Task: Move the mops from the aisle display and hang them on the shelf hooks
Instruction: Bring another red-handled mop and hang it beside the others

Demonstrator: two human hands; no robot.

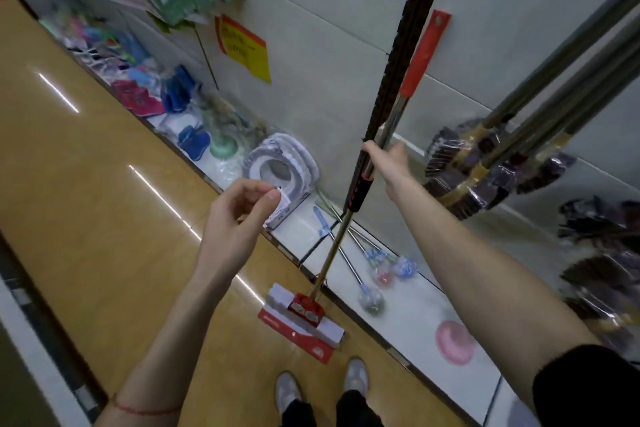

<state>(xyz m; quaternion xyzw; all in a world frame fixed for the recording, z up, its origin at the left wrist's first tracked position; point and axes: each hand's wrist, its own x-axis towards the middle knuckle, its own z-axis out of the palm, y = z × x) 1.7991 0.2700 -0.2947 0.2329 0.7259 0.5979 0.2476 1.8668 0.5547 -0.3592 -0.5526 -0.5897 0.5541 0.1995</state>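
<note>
My right hand (386, 158) grips the shaft of a mop (388, 128) with a metal pole and a red upper handle reaching up against the white shelf wall. Its flat red and white head (304, 317) hangs just above the floor in front of my feet. A dark textured pole (405, 45) runs alongside that shaft. My left hand (239, 208) is raised in the middle, fingers loosely curled and holding nothing. Several brooms with dark wrapped bristles (485, 166) hang at the right.
A low white shelf (415, 295) runs diagonally, carrying toilet brushes, a pink round item (453, 341), a padded toilet seat (280, 166) and slippers (138, 97). A yellow price sign (246, 48) hangs on the wall. Tan aisle floor (104, 201) lies to the left.
</note>
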